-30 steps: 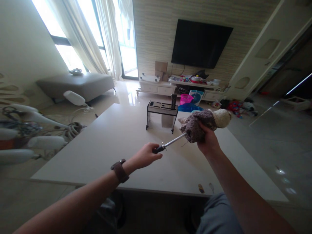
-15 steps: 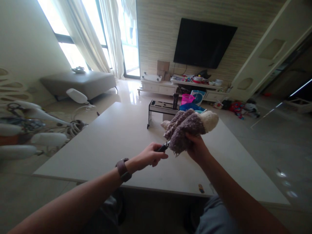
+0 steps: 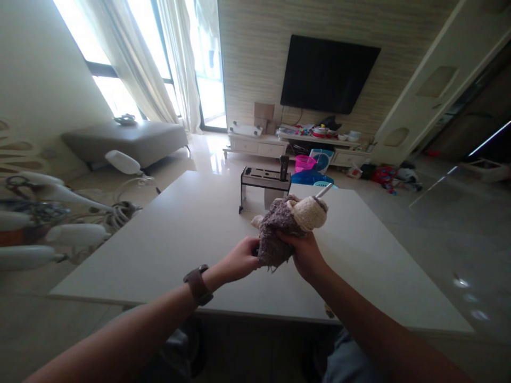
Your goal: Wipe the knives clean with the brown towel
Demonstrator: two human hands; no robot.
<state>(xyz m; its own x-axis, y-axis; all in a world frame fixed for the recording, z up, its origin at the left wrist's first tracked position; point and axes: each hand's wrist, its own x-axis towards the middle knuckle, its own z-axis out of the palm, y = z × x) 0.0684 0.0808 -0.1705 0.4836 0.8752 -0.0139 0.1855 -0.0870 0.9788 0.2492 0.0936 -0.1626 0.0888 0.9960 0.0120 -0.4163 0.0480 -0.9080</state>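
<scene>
One table (image 3: 187,229), two hands (image 3: 241,259) (image 3: 307,257), one rod (image 3: 324,191).

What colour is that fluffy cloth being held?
The cloth is mostly greyish purple-brown, with cream parts; the head view shows it best.

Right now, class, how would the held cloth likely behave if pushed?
The cloth is probably floppy: it bunches under the right hand. Its rough, nubbly surface suggests it may not slip easily. Its frayed lower edge might snag.
</scene>
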